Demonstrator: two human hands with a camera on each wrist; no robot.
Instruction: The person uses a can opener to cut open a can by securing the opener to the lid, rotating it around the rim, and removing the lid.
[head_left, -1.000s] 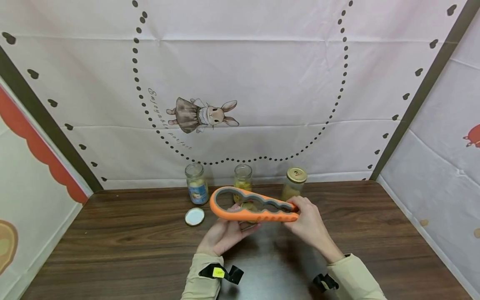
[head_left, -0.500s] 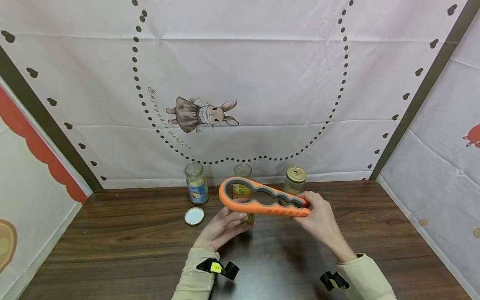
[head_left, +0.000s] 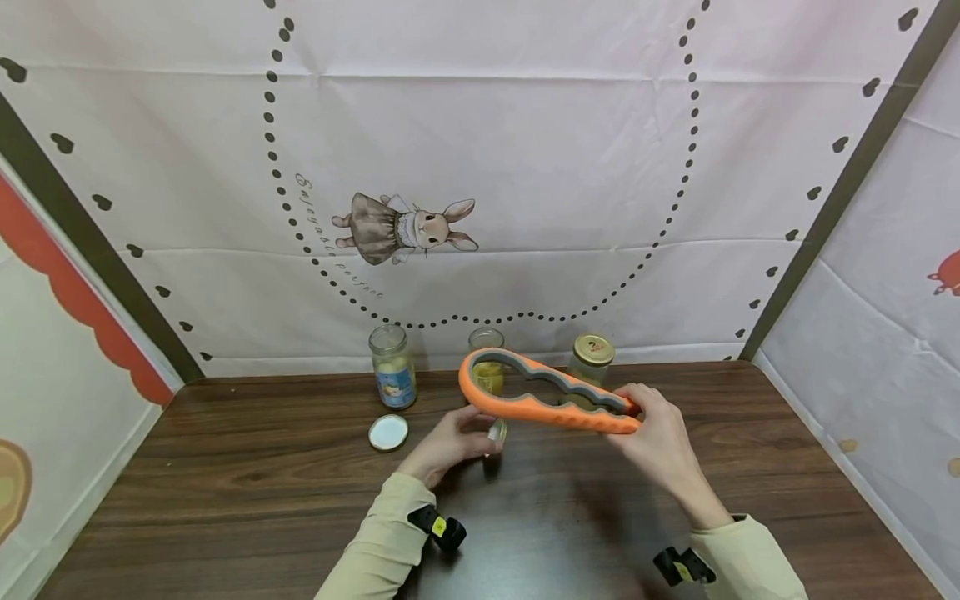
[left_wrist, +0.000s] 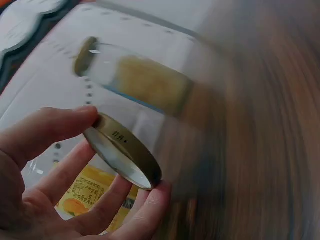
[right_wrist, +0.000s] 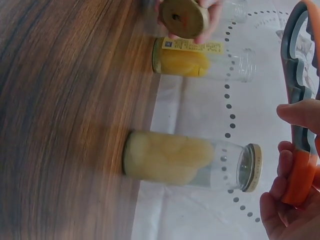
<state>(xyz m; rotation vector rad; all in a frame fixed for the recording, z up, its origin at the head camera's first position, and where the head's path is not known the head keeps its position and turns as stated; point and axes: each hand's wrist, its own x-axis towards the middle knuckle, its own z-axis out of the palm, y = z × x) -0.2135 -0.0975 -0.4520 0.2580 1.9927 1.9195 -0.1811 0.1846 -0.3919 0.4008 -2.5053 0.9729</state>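
Observation:
My left hand (head_left: 452, 443) pinches a gold jar lid (left_wrist: 125, 150) by its rim between thumb and fingers, its white inside showing in the left wrist view. My right hand (head_left: 663, 442) grips the handle end of an orange and grey jar opener (head_left: 525, 408), held above the table. Behind the opener stands an open jar of yellow fruit (right_wrist: 182, 60). At the right a jar with pale contents (right_wrist: 167, 155) has its gold lid (right_wrist: 254, 167) on.
An open jar with a blue label (head_left: 395, 385) stands at the left on the wooden table (head_left: 225, 500). In front of it lies a lid (head_left: 388, 432), white side up. A printed cloth (head_left: 562, 167) hangs behind the table.
The opener and my right hand have moved to the right. My left hand has turned and drawn away from the opener, with the lid now tilted on edge in its fingers.

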